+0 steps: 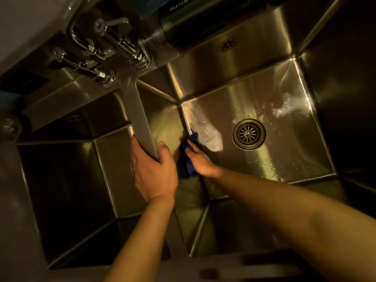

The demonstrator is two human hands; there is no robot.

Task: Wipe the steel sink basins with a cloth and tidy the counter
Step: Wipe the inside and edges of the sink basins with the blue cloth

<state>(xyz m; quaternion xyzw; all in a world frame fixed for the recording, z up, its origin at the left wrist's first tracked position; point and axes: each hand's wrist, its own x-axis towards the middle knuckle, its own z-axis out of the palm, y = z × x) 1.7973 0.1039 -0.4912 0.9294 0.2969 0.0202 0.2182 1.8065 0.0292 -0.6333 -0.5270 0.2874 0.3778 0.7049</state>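
I look straight down into a steel double sink. My left hand [154, 170] grips the steel divider [136, 110] between the two basins, thumb on one side and fingers on the other. My right hand [200, 160] holds a dark blue cloth [187, 163] against the left wall of the right basin [264, 165], low down near the floor. Wet, soapy streaks lie on that basin's floor around the round drain [249, 133]. The left basin [67, 180] is dark, and my left hand hides most of its drain.
Chrome faucet pipes and valves [97, 49] stand behind the divider. A dark cylindrical container [195, 23] hangs over the back edge of the right basin. An overflow hole [228, 45] shows on the back wall. The counter edge [223, 269] runs along the bottom.
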